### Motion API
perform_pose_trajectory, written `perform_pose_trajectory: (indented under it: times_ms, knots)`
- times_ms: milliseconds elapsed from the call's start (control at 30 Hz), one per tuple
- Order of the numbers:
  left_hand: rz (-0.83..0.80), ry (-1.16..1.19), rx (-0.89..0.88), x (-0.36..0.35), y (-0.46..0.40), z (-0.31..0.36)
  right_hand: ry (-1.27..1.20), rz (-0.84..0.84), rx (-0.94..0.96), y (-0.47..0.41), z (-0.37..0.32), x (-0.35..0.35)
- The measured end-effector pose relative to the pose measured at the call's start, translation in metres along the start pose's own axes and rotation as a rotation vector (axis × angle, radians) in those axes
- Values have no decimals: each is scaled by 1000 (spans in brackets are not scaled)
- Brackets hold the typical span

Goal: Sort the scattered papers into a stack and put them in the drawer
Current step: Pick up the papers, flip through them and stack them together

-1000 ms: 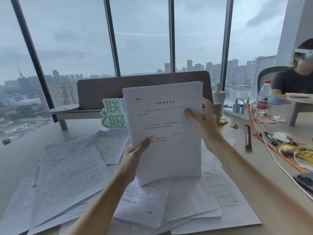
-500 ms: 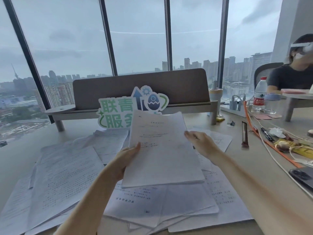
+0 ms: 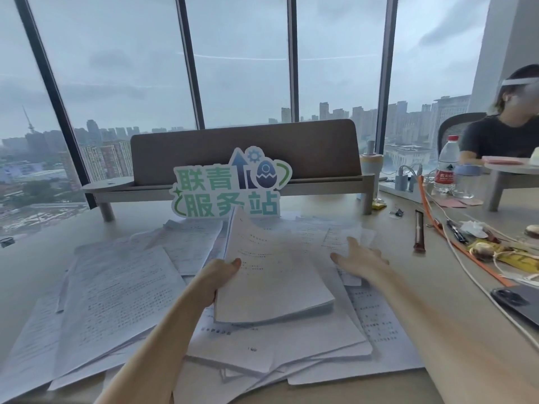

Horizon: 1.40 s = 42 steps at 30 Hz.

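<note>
**Stack in L hand, R hand free over loose sheets**

L hand (image 3: 218, 275) grips the stack (image 3: 271, 281) at its left edge, thumb on top, fingers hidden under. Stack is held low, tilted, near edge just above the loose papers (image 3: 116, 301) strewn across the desk (image 3: 437, 275). Far corner of the top sheet curls up in front of the sign (image 3: 230, 188). R hand (image 3: 358, 258) has fingers spread and straight, holding nothing, palm down over sheets to the right of the stack; contact w/ them can't be told, blurred.

Handling, my read: stack is a fair wad of plain paper, light-ish but floppy. One-sided grip lets the far side sag and top sheets fan or slide off. Better w/ both hands on opposite long edges, then tap on the desk to square. Loose sheets are thin, slick on each other, prone to crease; slide one to lift an edge or pinch a corner, don't claw from the middle. Many still unsorted, left pile esp. No drawer in view.

Clutter at right: bottle (image 3: 446, 167), phone (image 3: 519, 304), cables; keep papers off those.
</note>
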<state>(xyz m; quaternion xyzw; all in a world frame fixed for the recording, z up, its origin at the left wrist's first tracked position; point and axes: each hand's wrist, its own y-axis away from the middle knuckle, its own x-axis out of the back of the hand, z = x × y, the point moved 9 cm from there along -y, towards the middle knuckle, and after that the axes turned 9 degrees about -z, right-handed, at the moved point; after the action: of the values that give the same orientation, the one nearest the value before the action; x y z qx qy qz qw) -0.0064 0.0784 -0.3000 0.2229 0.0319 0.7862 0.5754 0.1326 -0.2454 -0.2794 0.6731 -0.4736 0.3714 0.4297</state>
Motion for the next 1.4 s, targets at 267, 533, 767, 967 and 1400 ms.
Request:
perform_pose_trajectory:
  times_ms: [267,533,767,967,1400]
  knots:
    - [11,-5,-1,0,2,0,-675,111,54,-1,17,13]
    - [1,16,-12,-1,-3,-1,-1111,-11,-11,-32,41,-6]
    - [-8,40,-17,-3,-1,0,-1015,-158,20,-3,21,-1]
    - [-10,39,-23,-3,-1,1,-1004,-230,172,-11,7,21]
    - [8,54,-20,-3,6,5,-739,-25,334,36,-69,117]
